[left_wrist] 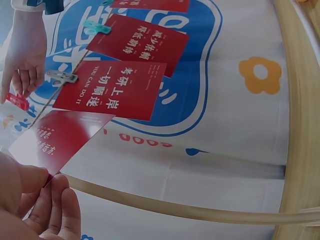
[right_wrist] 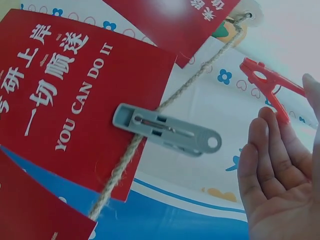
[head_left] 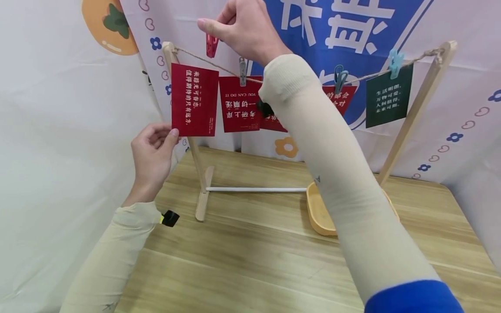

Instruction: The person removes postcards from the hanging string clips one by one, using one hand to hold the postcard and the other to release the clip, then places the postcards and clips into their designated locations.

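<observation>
- card (head_left: pixel 195 100), red, thin and rectangular with crisp corners and white print, sits in front of the stand's left post, its upper edge close to the twine; i cannot tell whether they touch. the left wrist view shows a pale gleam on its smooth face.
- left hand (head_left: pixel 152 152): its grip is narrow, thumb and fingers pinching the card's lower left corner.
- right hand (head_left: pixel 248 30): its grip holds a red plastic clip (head_left: pixel 212 45) between thumb and fingers, above the card and apart from it.
- twine (right_wrist: pixel 200 72), twisted and fuzzy, stretches between two pale wooden posts (head_left: pixel 416 113).
- gray clip (right_wrist: pixel 167 129), with a metal spring, fastens another red card (right_wrist: pixel 85 95) to it.
- dark green card (head_left: pixel 389 96) hangs by a pale blue clip (head_left: pixel 396 65) near the right post.
- yellow tray (head_left: pixel 313 213), round-cornered, stands on the streaky, wood-grained surface (head_left: pixel 250 256), partly behind the right sleeve (head_left: pixel 332 143).
</observation>
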Available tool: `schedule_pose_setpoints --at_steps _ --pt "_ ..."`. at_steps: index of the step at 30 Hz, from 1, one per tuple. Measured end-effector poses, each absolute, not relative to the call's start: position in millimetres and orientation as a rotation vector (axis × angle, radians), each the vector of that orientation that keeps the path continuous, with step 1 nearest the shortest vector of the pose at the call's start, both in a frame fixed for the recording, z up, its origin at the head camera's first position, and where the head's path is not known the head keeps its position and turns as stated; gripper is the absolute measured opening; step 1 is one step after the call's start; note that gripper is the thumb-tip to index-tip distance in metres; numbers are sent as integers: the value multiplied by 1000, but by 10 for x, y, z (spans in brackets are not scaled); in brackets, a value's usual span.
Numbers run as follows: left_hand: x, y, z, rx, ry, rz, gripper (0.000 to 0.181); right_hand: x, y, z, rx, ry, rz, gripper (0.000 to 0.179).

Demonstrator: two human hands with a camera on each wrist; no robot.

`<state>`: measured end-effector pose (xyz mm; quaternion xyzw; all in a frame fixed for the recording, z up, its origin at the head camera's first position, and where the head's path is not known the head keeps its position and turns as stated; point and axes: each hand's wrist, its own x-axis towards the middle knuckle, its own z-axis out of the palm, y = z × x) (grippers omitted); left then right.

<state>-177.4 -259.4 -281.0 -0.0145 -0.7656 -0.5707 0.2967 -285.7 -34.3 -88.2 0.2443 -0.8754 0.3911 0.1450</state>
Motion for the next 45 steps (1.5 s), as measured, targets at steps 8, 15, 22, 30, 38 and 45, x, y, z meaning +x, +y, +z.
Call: schedule_pose_setpoints --at_steps 8,15,22,30,38,45 --pt "-1741 -2597 -2838 -23 -2022 -1541 26 -2876 -224 -932 741 -2518 1105 36" --pt "-1722 -2605 -2856 -9 -1980 -1592 21 -2860 -115 -996 772 -2504 1067 37" --pt "-1686 -2610 -2891 -2 -1970 -1625 21 -2791 -36 -1055 801 -2490 954 40" --pt "-1668 -2592 -2936 1 -1946 -1662 19 -2720 120 -1162 842 -2492 924 42" --pt "-1625 -2576 -3016 -15 -1915 -1713 16 -2664 288 -1310 849 -2530 908 43" --pt "-1555 -2578 -3050 14 -1939 -1739 15 -2617 423 -1433 847 -2539 932 44"
